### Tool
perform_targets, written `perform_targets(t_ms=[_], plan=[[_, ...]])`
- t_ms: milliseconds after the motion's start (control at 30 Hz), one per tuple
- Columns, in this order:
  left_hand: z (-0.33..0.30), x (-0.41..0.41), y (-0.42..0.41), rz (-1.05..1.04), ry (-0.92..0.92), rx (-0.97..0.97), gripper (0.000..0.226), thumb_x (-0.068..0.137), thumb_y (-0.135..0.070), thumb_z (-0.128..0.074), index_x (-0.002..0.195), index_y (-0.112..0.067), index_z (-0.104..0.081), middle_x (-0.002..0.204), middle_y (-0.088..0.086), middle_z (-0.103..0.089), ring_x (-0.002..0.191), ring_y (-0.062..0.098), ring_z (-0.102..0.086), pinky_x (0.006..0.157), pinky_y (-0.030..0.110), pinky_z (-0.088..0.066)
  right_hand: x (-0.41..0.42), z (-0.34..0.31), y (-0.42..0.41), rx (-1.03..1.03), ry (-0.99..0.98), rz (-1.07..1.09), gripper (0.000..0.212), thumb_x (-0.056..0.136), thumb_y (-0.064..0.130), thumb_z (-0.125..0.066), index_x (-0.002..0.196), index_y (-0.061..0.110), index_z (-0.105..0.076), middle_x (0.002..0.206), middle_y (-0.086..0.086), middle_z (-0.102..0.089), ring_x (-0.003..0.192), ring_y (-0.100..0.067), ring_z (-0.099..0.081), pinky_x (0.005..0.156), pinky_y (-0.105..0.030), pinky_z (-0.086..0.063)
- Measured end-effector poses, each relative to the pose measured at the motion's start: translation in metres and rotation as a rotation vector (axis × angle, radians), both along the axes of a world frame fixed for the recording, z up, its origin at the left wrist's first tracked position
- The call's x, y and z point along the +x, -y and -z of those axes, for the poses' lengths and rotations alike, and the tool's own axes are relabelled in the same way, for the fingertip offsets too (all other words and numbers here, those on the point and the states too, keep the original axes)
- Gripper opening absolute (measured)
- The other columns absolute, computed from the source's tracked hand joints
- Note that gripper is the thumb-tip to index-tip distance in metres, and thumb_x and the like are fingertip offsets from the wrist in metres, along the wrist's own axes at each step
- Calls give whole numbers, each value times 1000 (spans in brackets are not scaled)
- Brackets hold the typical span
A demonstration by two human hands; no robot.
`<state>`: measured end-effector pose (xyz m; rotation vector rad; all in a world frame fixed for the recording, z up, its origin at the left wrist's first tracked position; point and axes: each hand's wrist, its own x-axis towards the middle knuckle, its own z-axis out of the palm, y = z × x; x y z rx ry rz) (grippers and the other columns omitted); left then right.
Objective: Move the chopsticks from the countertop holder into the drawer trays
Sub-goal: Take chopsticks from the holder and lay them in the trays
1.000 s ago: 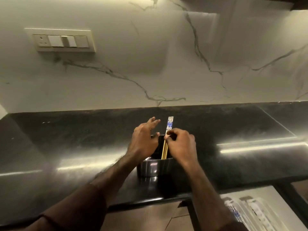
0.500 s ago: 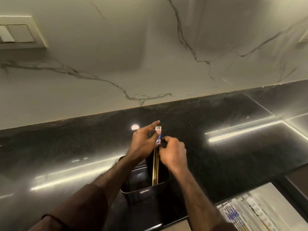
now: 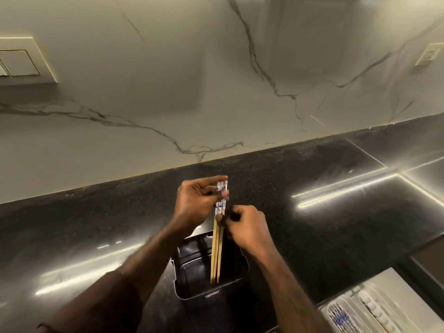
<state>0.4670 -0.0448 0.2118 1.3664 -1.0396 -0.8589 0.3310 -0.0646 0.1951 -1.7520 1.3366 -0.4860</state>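
Over the holder [image 3: 211, 288] at 6 o'clock on the tabletop [image 3: 312, 231], your left hand [image 3: 194, 205] and right hand [image 3: 245, 227] both pinch the chopsticks [image 3: 217, 246], tips inside it; trays [image 3: 374, 311] lie at 4 o'clock.

The slender wooden chopsticks [image 3: 217, 246] are pale yellow-tan along the shafts, with white tops bearing a blue painted pattern. They stand in a glossy black rectangular holder [image 3: 209, 288]. Beneath the holder, the polished stone countertop [image 3: 336, 227] is black with fine grey speckling. Behind the holder, the marble wall panel [image 3: 192, 80] is off-white with thin dark grey veins. Right of the holder, the white plastic drawer trays [image 3: 374, 308] contain blue-and-white patterned pieces.
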Motion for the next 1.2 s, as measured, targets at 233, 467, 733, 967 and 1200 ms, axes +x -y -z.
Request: perform_targets(t_ms=[233, 467, 733, 967, 1200], plan=[[-82, 16, 3, -7, -4, -205, 36, 78, 0, -74, 112, -12, -69, 88, 9, -77, 83, 26, -74, 79, 36, -60, -4, -27, -3, 0, 295, -174, 12, 92, 24, -65, 103, 23, -70, 92, 3, -75, 88, -8, -71, 85, -39, -59], [-137, 17, -12, -93, 20, -334, 34, 76, 5, -74, 106, -10, -70, 87, 13, -75, 76, 31, -74, 69, 34, -60, -7, -49, -16, -36, 370, -298, 17, 95, 15, -59, 111, 17, -66, 94, -2, -76, 86, -13, -74, 83, -41, -60], [-167, 2, -61, -83, 24, -414, 34, 76, 6, -73, 107, -9, -70, 79, 2, -76, 72, 24, -75, 64, 28, -60, -31, -65, -68, 72, 437, -279, 13, 93, 15, -61, 105, 17, -67, 96, -8, -75, 90, -20, -74, 77, -46, -62], [-174, -36, -110, -1, -8, -463, 34, 77, 6, -73, 107, -11, -69, 91, 12, -74, 76, 26, -75, 68, 31, -60, -73, -67, -127, 9, 469, -175, 17, 91, 15, -65, 107, 14, -70, 96, -6, -76, 89, -19, -74, 79, -43, -61], [-153, -103, -134, 60, -61, -391, 33, 77, 4, -74, 106, -12, -70, 88, 13, -75, 75, 27, -75, 69, 35, -61, -151, -56, -183, 22, 395, -61, 14, 92, 11, -64, 104, 14, -71, 91, -6, -76, 85, -18, -75, 73, -33, -62]])
